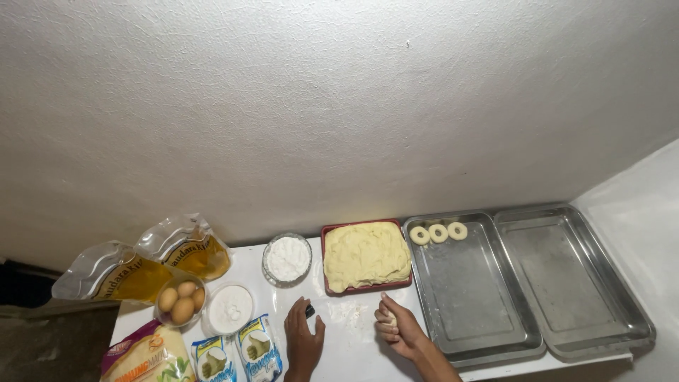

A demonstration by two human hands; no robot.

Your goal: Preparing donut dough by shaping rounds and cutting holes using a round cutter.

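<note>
At the far left of the white tabletop lie two clear pouches of yellow oil, leaning against each other by the wall; in front of them sits a small glass bowl of brown eggs, and just beside it a round bowl of white powder; along the near edge lie a yellow-and-purple packet and two small blue-and-white sachets, touching one another; further back, near the wall, stands a glass bowl of flour.

The left hand rests palm down on the tabletop, fingers loosely spread, its grip closed on nothing; a small dark object lies at its fingertips, too small to tell what it is.

Behind the hands sits a red rectangular tray heaped with pale yellow dough; the right hand is curled, its grip pinching a small piece of dough just in front of the red tray's near right corner, above a floured patch of the tabletop.

To the right lie two steel baking trays side by side, touching; the nearer steel tray carries three dough rings in a row at its far edge; the farther steel tray lies against the right wall.
</note>
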